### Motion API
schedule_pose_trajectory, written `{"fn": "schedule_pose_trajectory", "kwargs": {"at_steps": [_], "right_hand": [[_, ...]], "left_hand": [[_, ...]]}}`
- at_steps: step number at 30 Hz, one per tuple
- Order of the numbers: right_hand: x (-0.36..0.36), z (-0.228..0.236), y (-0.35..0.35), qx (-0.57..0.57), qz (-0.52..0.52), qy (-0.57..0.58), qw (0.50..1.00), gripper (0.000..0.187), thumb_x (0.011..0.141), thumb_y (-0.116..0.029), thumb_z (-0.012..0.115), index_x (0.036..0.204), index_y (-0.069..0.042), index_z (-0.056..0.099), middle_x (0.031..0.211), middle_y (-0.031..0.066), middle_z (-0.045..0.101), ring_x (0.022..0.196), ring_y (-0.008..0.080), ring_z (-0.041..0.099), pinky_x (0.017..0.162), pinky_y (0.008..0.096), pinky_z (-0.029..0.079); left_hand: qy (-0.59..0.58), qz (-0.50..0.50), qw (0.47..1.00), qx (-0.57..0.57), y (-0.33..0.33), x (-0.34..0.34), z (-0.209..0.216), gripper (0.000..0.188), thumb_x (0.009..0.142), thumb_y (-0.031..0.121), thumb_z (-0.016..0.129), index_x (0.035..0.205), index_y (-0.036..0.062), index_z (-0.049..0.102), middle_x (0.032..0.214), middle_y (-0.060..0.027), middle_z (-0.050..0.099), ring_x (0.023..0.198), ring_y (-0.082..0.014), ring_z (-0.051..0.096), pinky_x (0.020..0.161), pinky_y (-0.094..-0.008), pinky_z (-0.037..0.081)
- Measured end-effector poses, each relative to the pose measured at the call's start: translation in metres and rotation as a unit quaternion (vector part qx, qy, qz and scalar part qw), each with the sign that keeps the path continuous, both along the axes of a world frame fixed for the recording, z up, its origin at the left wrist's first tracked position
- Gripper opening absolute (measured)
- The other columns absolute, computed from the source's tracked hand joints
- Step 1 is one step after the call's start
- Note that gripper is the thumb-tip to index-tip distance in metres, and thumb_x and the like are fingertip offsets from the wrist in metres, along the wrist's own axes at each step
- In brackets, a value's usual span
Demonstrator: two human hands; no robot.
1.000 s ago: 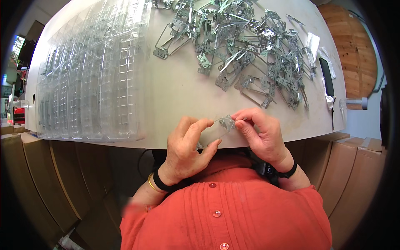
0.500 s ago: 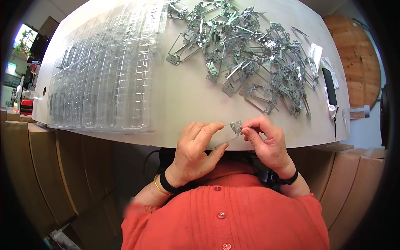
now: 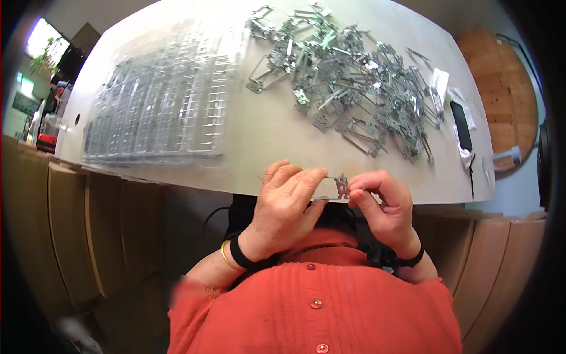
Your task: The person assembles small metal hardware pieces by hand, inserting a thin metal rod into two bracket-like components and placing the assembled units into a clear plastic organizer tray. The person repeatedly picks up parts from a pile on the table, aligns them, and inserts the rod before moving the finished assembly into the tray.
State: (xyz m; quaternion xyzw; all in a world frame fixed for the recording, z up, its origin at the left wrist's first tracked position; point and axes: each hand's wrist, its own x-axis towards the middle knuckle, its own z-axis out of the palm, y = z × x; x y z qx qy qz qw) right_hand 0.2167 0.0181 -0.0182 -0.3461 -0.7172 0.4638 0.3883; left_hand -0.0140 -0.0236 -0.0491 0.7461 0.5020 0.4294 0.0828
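Above the near edge of the table, my two hands hold one thin metal bracket (image 3: 342, 186), a small punched plate with two slender arms running left from it. My left hand (image 3: 286, 203) grips those arms, fingers along the far one and thumb by the near one. At the plate's right side, my right hand (image 3: 386, 206) is closed, thumb and forefinger pinched together; a tiny part seems to show between the fingertips, too small to name. Beyond my hands lies a heap of similar metal brackets (image 3: 354, 76), tangled together.
Clear plastic compartment trays (image 3: 159, 112), holding rows of metal parts, lie on the left of the white table (image 3: 247, 159). A black phone (image 3: 461, 125) rests on white wrapping at the right edge. Cardboard boxes (image 3: 73, 230) stand below on both sides.
The bracket has turned, so its plate now stands more upright between my hands. My left hand has shifted slightly right and closed further around the arms. The whole view has tilted a little.
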Motion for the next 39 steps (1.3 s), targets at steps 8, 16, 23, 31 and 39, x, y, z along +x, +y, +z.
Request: {"fn": "schedule_pose_trajectory", "kwargs": {"at_steps": [8, 16, 23, 31, 39], "right_hand": [[-0.001, 0.016, -0.022, 0.024, -0.006, 0.005, 1.0, 0.007, 0.108, -0.003, 0.072, 0.112, 0.001, 0.068, 0.11, 0.0143, 0.08, 0.084, 0.0133, 0.072, 0.079, 0.0283, 0.059], [0.009, 0.003, -0.015, 0.008, -0.036, -0.031, 0.999, 0.008, 0.11, -0.007, 0.07, 0.109, 0.0, 0.067, 0.108, 0.0135, 0.078, 0.08, 0.0124, 0.072, 0.076, 0.0272, 0.058], [0.005, -0.01, -0.004, -0.031, -0.036, -0.044, 0.998, 0.012, 0.11, -0.011, 0.073, 0.108, 0.0, 0.067, 0.105, 0.0121, 0.078, 0.077, 0.0128, 0.072, 0.074, 0.0276, 0.058], [-0.003, -0.027, 0.016, -0.068, -0.025, -0.068, 0.995, 0.016, 0.112, -0.017, 0.07, 0.11, -0.002, 0.064, 0.1, 0.009, 0.079, 0.077, 0.0106, 0.072, 0.072, 0.0254, 0.058], [-0.009, -0.032, 0.028, -0.117, -0.028, -0.102, 0.987, 0.016, 0.112, -0.017, 0.071, 0.109, -0.003, 0.065, 0.097, 0.0085, 0.079, 0.075, 0.0109, 0.073, 0.07, 0.0249, 0.057]], "left_hand": [[-0.096, -0.014, 0.995, 0.019, -0.009, 0.006, 0.0, 0.052, 0.08, 0.0, 0.087, 0.127, -0.0004, 0.064, 0.115, -0.0207, 0.072, 0.109, -0.0451, 0.071, 0.1, -0.051, 0.057], [-0.161, 0.023, 0.987, -0.004, 0.002, 0.008, -0.021, 0.052, 0.087, 0.003, 0.087, 0.13, 0.0037, 0.058, 0.113, -0.0211, 0.069, 0.104, -0.0444, 0.071, 0.088, -0.0472, 0.059], [-0.185, 0.029, 0.982, -0.026, 0.014, 0.005, -0.04, 0.059, 0.09, 0.006, 0.086, 0.138, 0.0069, 0.051, 0.113, -0.0206, 0.069, 0.102, -0.0451, 0.071, 0.086, -0.0495, 0.058], [-0.195, 0.022, 0.981, 0.005, 0.021, -0.003, -0.049, 0.075, 0.088, 0.003, 0.085, 0.155, 0.0097, 0.053, 0.117, -0.0178, 0.073, 0.104, -0.0404, 0.072, 0.093, -0.0477, 0.059], [-0.163, 0.039, 0.986, 0.016, 0.019, -0.015, -0.054, 0.063, 0.089, 0.007, 0.085, 0.146, 0.0063, 0.061, 0.125, -0.0168, 0.071, 0.112, -0.039, 0.071, 0.097, -0.0473, 0.058]]}}
